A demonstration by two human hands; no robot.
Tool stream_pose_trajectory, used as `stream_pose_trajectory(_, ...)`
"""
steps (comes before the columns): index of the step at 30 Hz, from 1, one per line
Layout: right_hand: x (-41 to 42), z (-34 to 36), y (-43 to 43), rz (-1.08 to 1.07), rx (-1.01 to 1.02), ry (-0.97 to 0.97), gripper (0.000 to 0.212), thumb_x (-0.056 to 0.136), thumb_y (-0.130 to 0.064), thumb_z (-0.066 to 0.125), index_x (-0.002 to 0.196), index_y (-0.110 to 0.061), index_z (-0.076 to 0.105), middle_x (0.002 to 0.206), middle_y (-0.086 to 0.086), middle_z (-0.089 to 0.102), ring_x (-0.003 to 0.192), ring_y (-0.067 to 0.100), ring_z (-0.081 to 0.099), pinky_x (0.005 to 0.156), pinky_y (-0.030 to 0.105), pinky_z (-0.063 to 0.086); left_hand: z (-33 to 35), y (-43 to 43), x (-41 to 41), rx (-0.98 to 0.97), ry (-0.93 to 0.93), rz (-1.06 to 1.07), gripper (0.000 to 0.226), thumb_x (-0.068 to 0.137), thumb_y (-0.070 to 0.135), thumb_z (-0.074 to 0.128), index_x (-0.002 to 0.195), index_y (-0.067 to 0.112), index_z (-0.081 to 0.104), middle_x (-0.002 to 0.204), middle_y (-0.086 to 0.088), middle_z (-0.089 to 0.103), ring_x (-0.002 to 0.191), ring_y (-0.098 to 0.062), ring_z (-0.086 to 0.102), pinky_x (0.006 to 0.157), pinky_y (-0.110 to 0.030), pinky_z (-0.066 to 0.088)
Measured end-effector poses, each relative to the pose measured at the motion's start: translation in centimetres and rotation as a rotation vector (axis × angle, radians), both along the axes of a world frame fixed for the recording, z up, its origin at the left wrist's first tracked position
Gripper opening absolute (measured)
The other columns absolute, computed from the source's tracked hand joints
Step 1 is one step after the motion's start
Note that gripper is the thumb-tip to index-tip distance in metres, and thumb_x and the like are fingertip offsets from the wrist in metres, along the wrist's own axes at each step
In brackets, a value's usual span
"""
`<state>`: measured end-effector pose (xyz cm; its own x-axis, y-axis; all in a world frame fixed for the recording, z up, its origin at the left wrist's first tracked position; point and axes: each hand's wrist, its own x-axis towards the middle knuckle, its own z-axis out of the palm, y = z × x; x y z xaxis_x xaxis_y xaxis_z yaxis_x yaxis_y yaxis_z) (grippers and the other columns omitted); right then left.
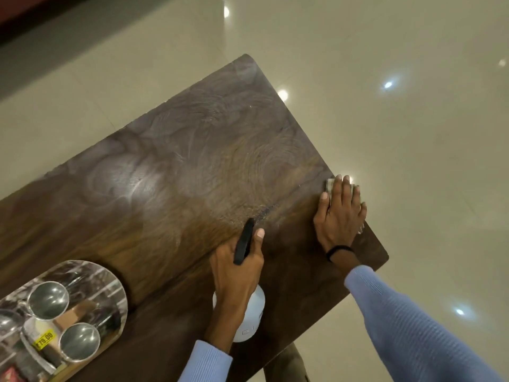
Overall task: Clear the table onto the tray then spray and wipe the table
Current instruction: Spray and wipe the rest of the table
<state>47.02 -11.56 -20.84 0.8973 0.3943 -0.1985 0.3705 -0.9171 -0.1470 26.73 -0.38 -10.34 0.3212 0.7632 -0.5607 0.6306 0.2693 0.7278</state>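
Observation:
A dark wooden table fills the middle of the view, with faint swirl streaks on its surface. My left hand grips a white spray bottle with a black trigger head, held over the near part of the table. My right hand lies flat, fingers spread, pressing a pale cloth onto the table at its right edge. Only a corner of the cloth shows past the fingertips. A marbled oval tray sits at the lower left.
On the tray stand two steel cups, a steel plate, a packet with a yellow price sticker and other small items. Glossy beige floor tiles surround the table on the far and right sides.

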Motion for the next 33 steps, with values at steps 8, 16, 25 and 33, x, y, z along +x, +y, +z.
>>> stream_pose_trajectory(8,0.2,-0.6,0.3,0.010,0.003,-0.013,0.059,0.104,-0.046,0.024,0.158,-0.024,0.021,0.165,0.002,0.024,0.152,0.028,0.021,0.120,0.056,0.021,-0.3,1.6,2.1,0.096,-0.046,0.089,0.045,0.085,0.053,0.063,0.057,0.020,0.055,0.047,0.002,0.052,0.046,-0.027,0.057,0.050,-0.051,0.053)
stream_pose_trajectory(16,0.2,-0.8,0.1,0.009,0.012,-0.029,0.059,0.103,-0.046,0.025,0.157,-0.022,0.022,0.165,0.004,0.026,0.152,0.029,0.023,0.120,0.057,0.021,-0.6,2.5,2.1,0.226,-0.095,0.189,0.040,0.087,0.045,0.066,0.062,0.015,0.059,0.048,0.001,0.053,0.044,-0.024,0.054,0.045,-0.045,0.050)
stream_pose_trajectory(25,0.1,-1.0,0.1,0.020,0.024,-0.028,0.059,0.104,-0.045,0.027,0.158,-0.022,0.022,0.165,0.003,0.025,0.152,0.029,0.021,0.121,0.057,0.019,-1.2,2.4,1.2,0.268,-0.103,0.185,0.035,0.089,0.035,0.071,0.063,0.015,0.059,0.050,0.005,0.053,0.044,-0.021,0.053,0.045,-0.040,0.048)
stream_pose_trajectory(33,-0.1,-0.6,6.9,0.021,0.053,-0.022,0.062,0.103,-0.047,0.024,0.157,-0.018,0.025,0.164,0.007,0.026,0.153,0.033,0.018,0.121,0.056,0.017,-1.5,2.1,-0.6,0.221,-0.077,0.254,0.033,0.089,0.038,0.070,0.069,0.014,0.063,0.054,-0.002,0.058,0.047,-0.021,0.057,0.048,-0.044,0.051)
